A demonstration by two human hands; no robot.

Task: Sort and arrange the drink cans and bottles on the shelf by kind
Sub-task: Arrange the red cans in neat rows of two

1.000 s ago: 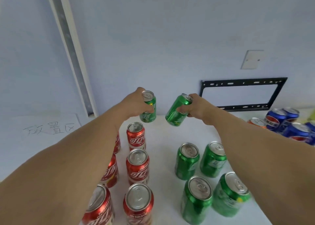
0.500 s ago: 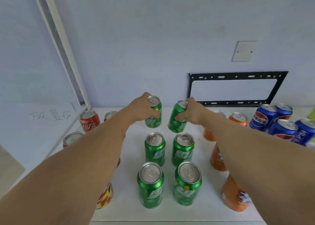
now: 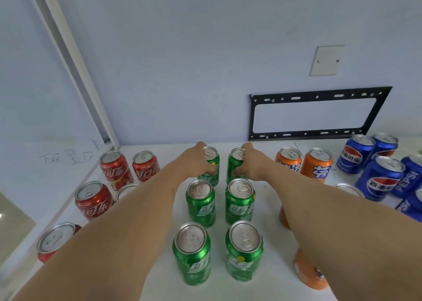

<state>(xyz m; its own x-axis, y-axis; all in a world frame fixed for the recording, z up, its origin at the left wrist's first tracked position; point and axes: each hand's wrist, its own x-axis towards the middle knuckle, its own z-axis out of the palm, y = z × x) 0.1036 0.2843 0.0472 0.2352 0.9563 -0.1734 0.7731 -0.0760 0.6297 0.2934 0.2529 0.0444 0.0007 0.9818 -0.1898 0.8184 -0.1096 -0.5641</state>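
My left hand (image 3: pixel 196 161) grips a green can (image 3: pixel 211 161) at the back of the white shelf (image 3: pixel 271 262). My right hand (image 3: pixel 251 163) grips a second green can (image 3: pixel 234 163) beside it. Both cans stand upright on the shelf, heading two columns of green cans (image 3: pixel 239 200). Red cans (image 3: pixel 115 168) stand to the left, partly hidden by my left arm. Orange cans (image 3: pixel 317 163) stand to the right, some behind my right arm. Blue cans (image 3: pixel 379 177) crowd the far right.
The blue-grey wall rises right behind the back row, with a black metal bracket (image 3: pixel 317 113) and a white cover plate (image 3: pixel 326 60) on it. A white frame post (image 3: pixel 75 65) and a handwritten paper label (image 3: pixel 66 159) border the shelf on the left.
Both hands have lowered the two green cans from tilted in the air to upright on the shelf, behind the green columns. My view has shifted right and down.
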